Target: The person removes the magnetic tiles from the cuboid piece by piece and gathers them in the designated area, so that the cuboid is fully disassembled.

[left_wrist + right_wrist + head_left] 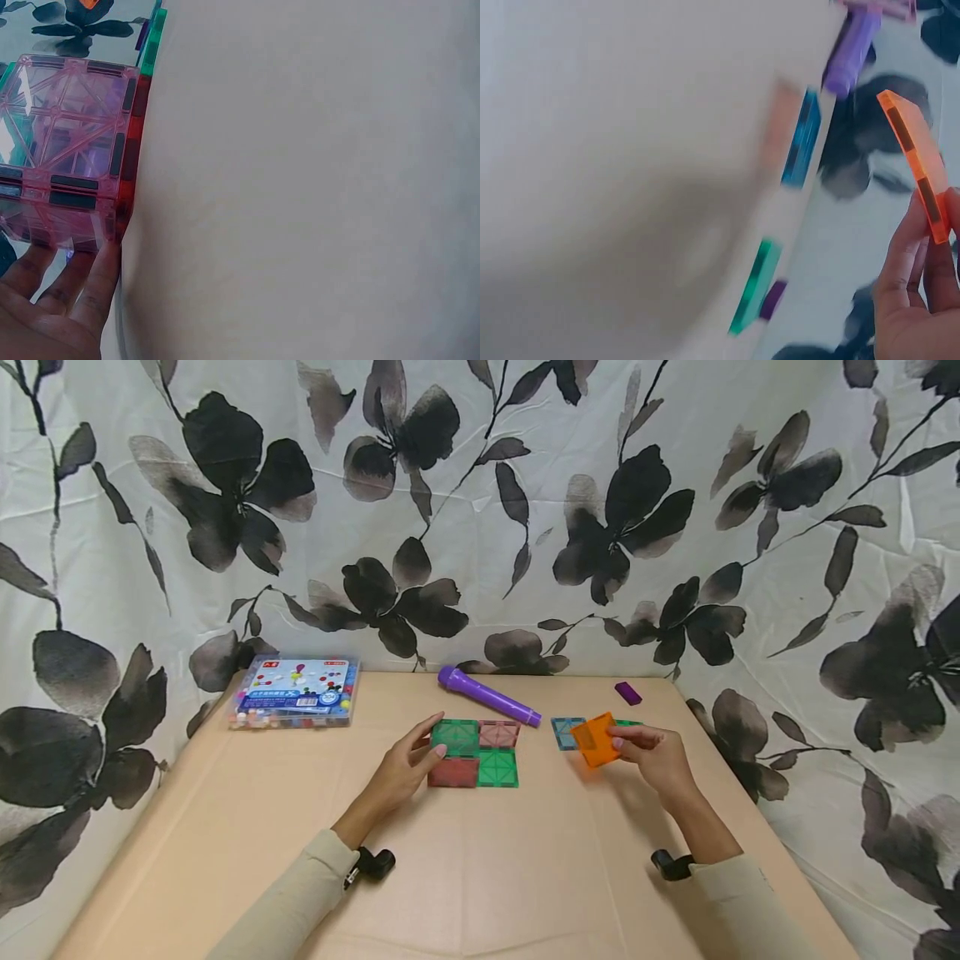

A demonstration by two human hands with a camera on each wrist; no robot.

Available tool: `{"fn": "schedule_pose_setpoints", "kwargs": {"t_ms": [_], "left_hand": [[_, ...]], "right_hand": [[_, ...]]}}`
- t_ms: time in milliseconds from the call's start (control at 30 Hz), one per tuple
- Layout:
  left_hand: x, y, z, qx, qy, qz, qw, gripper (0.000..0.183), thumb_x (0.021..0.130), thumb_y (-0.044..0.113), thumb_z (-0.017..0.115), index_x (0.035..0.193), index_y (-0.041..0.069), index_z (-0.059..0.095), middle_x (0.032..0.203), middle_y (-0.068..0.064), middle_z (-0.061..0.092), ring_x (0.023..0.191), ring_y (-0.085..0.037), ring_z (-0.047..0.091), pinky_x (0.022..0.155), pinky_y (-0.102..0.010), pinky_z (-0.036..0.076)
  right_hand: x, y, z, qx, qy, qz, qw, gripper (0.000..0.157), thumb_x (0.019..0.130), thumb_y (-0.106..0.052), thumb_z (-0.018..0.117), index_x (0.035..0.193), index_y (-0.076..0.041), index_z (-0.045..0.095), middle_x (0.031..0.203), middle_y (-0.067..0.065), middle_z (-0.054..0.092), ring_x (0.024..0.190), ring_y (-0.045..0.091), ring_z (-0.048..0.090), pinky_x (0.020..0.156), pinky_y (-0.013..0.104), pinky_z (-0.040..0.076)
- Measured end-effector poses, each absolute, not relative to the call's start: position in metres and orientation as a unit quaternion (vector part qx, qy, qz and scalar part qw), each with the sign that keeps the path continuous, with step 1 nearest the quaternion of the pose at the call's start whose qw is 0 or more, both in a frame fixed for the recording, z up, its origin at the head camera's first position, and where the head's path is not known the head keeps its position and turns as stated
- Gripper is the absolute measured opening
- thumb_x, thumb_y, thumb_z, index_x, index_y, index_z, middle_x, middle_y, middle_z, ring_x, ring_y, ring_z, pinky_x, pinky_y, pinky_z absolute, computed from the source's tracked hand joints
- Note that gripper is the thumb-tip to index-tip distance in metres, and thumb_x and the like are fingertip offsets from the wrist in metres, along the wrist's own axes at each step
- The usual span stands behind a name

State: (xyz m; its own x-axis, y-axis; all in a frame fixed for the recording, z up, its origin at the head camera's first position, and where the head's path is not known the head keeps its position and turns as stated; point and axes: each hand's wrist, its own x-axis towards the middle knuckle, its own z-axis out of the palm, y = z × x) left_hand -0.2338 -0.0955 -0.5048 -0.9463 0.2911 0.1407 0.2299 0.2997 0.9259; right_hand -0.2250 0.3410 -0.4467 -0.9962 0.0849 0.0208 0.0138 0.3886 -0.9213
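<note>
Translucent magnetic tiles form a block at mid-table in the head view. Its panels show green (455, 737), pink (498, 735) and red (453, 772). My left hand (401, 770) holds the left side, thumb at the near side and index finger at the far corner. In the left wrist view, its fingers (94, 289) reach against the pink panel (71, 127). To the right, my right hand (660, 766) pinches an orange magnetic tile (595, 742) by its edge, tilted and raised above the table. Under it, a blue tile (802, 142) and a green tile (755, 287) lie apart.
Behind the block lies a purple tube-shaped handle (491, 697), slanting across the table. A small purple piece (627, 693) is at the back right. A clear plastic case (294, 693) with a blue printed label sits at the back left. Floral cloth (487, 510) hangs behind the table.
</note>
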Motion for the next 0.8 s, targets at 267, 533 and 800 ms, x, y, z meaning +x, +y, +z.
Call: {"fn": "schedule_pose_setpoints", "kwargs": {"t_ms": [267,533,800], "left_hand": [[-0.234,-0.097,-0.507,0.16,0.801,0.576,0.027,0.058,0.109,0.046,0.059,0.163,0.045,0.036,0.172,-0.002,0.037,0.153,-0.041,0.044,0.124,-0.068,0.036],[-0.235,-0.098,-0.507,0.167,0.8,0.576,0.02,0.059,0.109,0.043,0.059,0.164,0.042,0.037,0.172,-0.005,0.039,0.152,-0.043,0.045,0.122,-0.07,0.036],[-0.236,-0.097,-0.508,0.167,0.796,0.582,0.02,0.059,0.11,0.041,0.059,0.165,0.036,0.038,0.172,-0.005,0.038,0.152,-0.044,0.044,0.123,-0.07,0.034]], "right_hand": [[-0.235,0.386,-0.447,-0.094,-0.816,0.569,0.038,0.041,0.104,-0.014,0.069,0.142,-0.001,0.066,0.125,-0.006,0.071,0.098,-0.003,0.07,0.088,0.017,0.061],[-0.244,0.418,-0.451,-0.117,-0.802,0.584,0.041,0.047,0.104,-0.002,0.066,0.15,0.003,0.057,0.129,-0.004,0.068,0.104,0.001,0.068,0.093,0.021,0.061],[-0.261,0.45,-0.466,-0.177,-0.81,0.557,0.04,0.052,0.105,0.002,0.058,0.156,-0.006,0.053,0.17,0.018,0.039,0.128,0.016,0.059,0.096,0.016,0.056]]}}
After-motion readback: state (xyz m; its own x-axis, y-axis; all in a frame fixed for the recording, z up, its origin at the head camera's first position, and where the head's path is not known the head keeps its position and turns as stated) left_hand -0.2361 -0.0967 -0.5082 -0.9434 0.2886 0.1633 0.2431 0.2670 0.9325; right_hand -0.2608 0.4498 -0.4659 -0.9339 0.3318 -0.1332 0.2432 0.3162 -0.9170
